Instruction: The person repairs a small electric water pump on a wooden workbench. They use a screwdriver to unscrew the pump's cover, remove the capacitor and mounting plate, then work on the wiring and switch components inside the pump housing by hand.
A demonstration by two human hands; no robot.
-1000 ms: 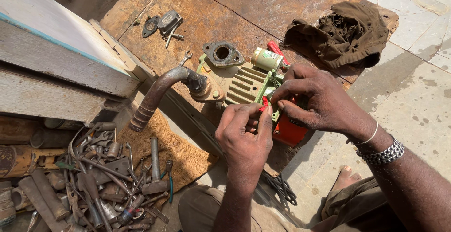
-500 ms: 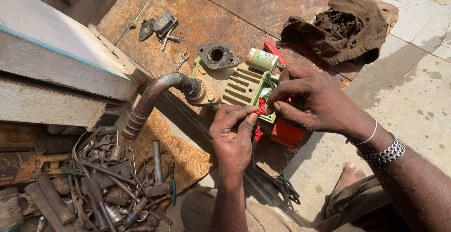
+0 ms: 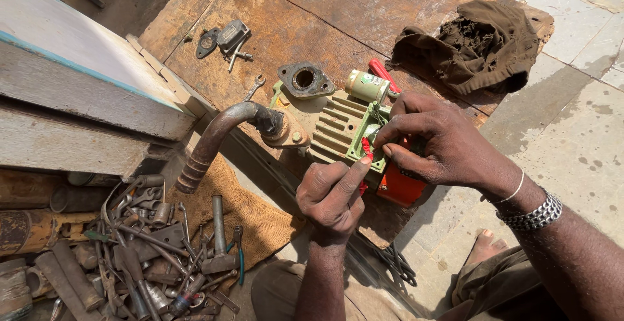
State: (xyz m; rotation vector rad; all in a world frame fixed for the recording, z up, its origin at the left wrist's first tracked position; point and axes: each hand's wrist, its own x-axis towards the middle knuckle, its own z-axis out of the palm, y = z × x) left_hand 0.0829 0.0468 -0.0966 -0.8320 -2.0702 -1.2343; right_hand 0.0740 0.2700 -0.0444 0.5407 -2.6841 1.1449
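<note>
Rusty bench (image 3: pixel 390 9): both hands pinch red wire (image 3: pixel 366 150) at green motor (image 3: pixel 341 132); right hand (image 3: pixel 435 142) above, left hand (image 3: pixel 331 194) below.

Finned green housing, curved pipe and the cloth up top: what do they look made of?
Finned green housing: looks like cast metal, painted pale green and matt; the ribs suggest casting. Curved pipe: probably iron or steel, brown and rusty, dull. Cloth: woven fabric, dark brown, crumpled and soiled.

Both hands (image 3: pixel 390 165) pinch red wire (image 3: pixel 366 149) on green motor (image 3: pixel 342 129).
</note>
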